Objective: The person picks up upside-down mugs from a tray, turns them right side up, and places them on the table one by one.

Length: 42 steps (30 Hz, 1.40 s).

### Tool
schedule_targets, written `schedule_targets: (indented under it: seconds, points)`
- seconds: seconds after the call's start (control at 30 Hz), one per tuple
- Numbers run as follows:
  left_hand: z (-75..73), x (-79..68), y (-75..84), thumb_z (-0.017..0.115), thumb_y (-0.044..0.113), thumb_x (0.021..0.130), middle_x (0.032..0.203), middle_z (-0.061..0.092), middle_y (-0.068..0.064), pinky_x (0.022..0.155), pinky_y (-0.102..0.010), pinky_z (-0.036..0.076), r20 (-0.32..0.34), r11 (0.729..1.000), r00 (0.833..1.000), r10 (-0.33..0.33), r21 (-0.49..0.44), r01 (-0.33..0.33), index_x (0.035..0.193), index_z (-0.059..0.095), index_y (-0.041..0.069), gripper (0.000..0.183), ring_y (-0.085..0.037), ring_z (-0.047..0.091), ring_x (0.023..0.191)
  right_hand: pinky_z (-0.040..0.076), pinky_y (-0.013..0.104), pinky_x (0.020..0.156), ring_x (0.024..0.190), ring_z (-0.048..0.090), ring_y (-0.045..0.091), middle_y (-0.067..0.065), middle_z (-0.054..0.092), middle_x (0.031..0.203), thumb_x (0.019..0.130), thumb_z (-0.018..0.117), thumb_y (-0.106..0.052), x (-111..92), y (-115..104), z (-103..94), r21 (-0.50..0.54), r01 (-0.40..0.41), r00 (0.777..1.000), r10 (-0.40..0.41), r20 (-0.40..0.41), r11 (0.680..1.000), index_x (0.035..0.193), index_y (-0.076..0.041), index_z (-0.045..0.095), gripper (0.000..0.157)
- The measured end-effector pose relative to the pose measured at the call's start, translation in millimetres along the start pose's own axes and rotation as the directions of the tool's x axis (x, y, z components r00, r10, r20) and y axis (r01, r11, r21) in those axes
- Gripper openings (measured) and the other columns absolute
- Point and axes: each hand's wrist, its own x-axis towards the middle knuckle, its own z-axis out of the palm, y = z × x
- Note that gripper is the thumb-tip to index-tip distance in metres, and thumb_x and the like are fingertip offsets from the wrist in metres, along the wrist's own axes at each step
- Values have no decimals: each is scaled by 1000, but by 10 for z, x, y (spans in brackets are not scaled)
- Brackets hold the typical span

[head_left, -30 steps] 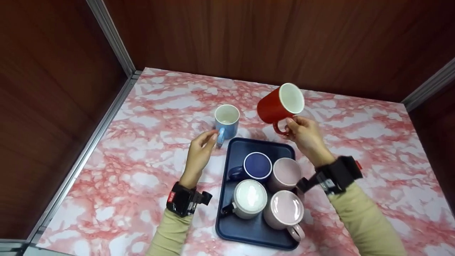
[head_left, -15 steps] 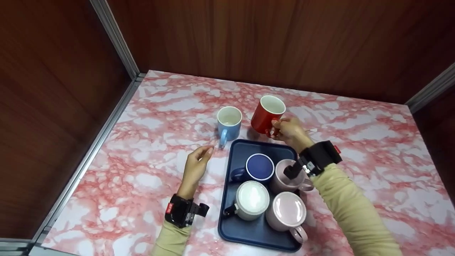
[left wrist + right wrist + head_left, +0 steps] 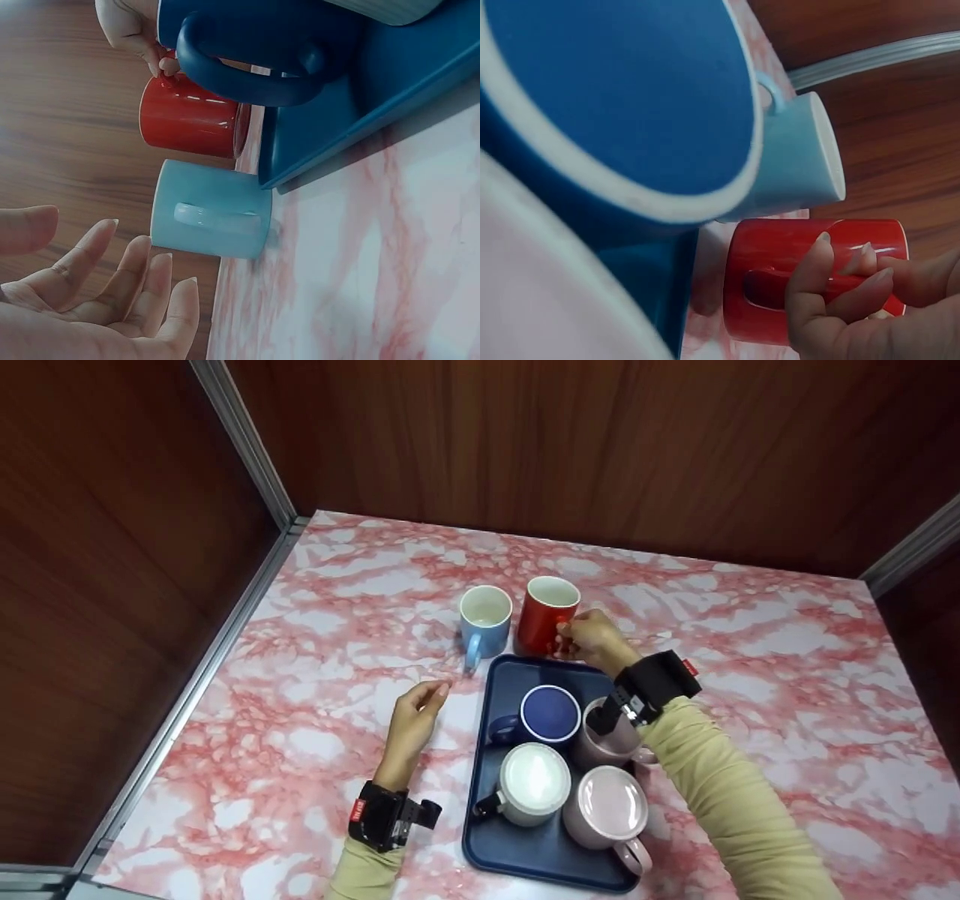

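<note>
Red mug (image 3: 535,628), upright just beyond the far edge of the dark blue tray (image 3: 540,855), was held by the right hand (image 3: 596,640), whose fingers were curled round its handle. Whether its base touched the pink-and-white marbled table (image 3: 307,742) I could not tell. Just to its left stood a light blue mug (image 3: 489,639), its handle toward the person. The left hand (image 3: 414,718) was near that mug but apart from it, fingers loosely bent and spread, thumb away from them. Four mugs sat on the tray: a dark blue mug (image 3: 550,714) showing a blue disc ringed in white, its handle pointing left; beside it a far pink mug (image 3: 611,745), partly hidden by the right arm's black wrist mount (image 3: 658,687); nearer the person, a white mug (image 3: 534,786) with a black handle, and a near pink mug (image 3: 604,810) whose handle reached the tray's near right corner. Behind rose a dark wood-grained wall (image 3: 525,450)
</note>
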Motion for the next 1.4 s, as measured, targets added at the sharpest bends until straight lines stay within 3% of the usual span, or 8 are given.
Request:
schedule_targets:
  seconds: [0.27, 0.57, 0.8, 1.07, 1.4]
  points:
    - [-8, 21, -99, 54, 14, 92, 105, 61, -20, 86, -36, 39, -5, 1000, 1000, -15, 7, 15, 106, 60, -10, 29, -26, 52, 98, 51, 31, 57, 52, 50, 19, 9, 47, 57, 91, 41, 7, 61, 76, 27, -12, -5, 1000, 5, 23, 1000, 78, 3, 41, 13]
    - [-8, 13, -141, 54, 12, 92, 104, 61, -22, 84, -34, 40, -5, 1000, 1000, -7, 8, 7, 104, 61, -10, 26, -25, 53, 94, 52, 37, 67, 54, 52, 18, 10, 51, 66, 91, 36, 10, 102, 120, 29, -23, -18, 992, 21, 128, 1000, 83, 3, 38, 12]
    - [9, 12, -157, 54, 14, 92, 104, 61, -21, 85, -37, 39, 17, 999, 1000, 1, 37, -2, 105, 60, -10, 29, -28, 53, 96, 47, 44, 82, 66, 61, 25, 15, 58, 76, 92, 34, 9, 64, 80, -8, -28, -37, 971, 42, 236, 999, 91, 7, 41, 8]
    - [39, 7, -162, 53, 14, 92, 104, 60, -21, 84, -35, 39, 23, 999, 999, -29, 15, 28, 104, 61, -9, 27, -25, 53, 94, 43, 47, 89, 90, 61, 35, 20, 58, 89, 92, 33, 8, 25, 75, -81, -27, 8, 932, 3, 361, 1000, 94, 10, 42, 10]
    - [79, 3, -169, 54, 11, 92, 97, 62, -18, 80, -30, 39, 17, 1000, 1000, -2, -5, 2, 103, 62, -10, 26, -16, 52, 86, 34, 53, 95, 95, 57, 39, 23, 54, 91, 92, 33, 7, 2, 56, -107, -29, 18, 922, -5, 388, 999, 97, 11, 41, 10]
